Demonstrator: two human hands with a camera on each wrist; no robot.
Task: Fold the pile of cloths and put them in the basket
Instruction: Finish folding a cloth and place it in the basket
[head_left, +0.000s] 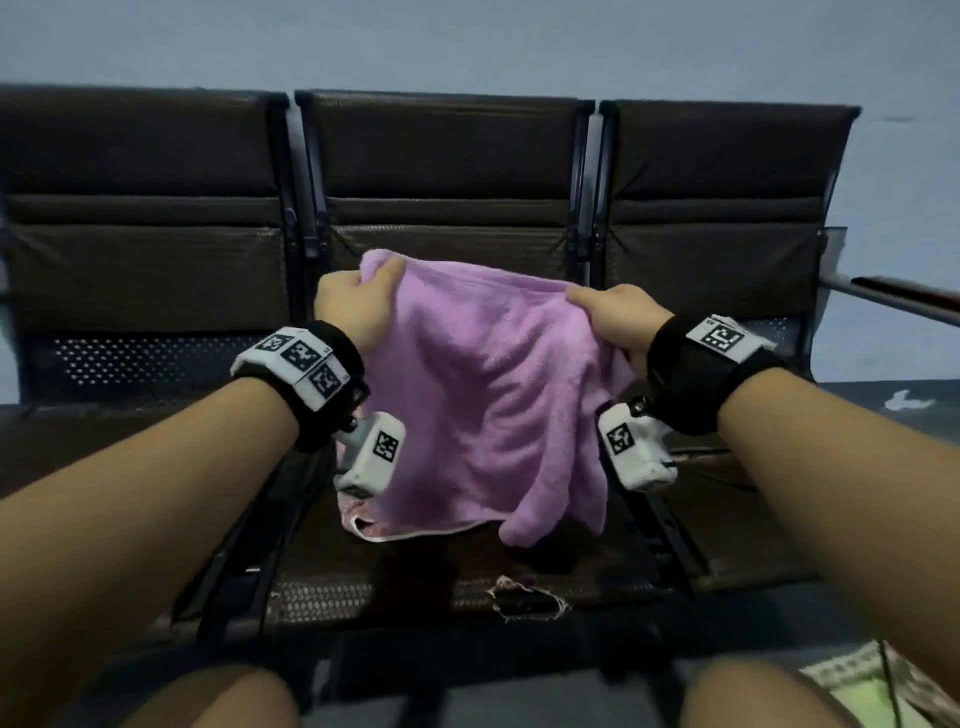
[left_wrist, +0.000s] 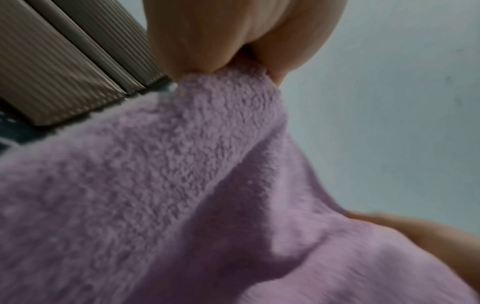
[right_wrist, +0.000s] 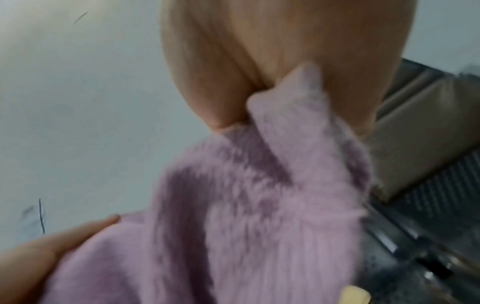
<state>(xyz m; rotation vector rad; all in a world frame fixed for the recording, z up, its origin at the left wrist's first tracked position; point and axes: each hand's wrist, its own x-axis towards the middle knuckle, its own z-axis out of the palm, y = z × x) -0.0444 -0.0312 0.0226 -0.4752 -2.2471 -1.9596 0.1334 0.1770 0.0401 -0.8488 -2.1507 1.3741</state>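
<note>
Two hands share one purple cloth (head_left: 488, 395), held up in the air in front of the middle seat (head_left: 447, 156) of a dark three-seat bench. Left hand (head_left: 358, 306): thumb and curled fingers pinch the cloth's upper left corner, which bunches out of the grip in the left wrist view (left_wrist: 226, 86). Between the hands the top edge sags slightly and the body hangs in loose vertical folds. Beneath its lower left part, on the middle seat, lies another cloth (head_left: 374, 522) (pinkish with a pale edge, mostly hidden). Right hand (head_left: 618, 317): pinches the upper right corner the same way, fabric gathered between thumb and fingers (right_wrist: 285, 98). Torn patch (head_left: 524, 597) on the seat's front edge.
</note>
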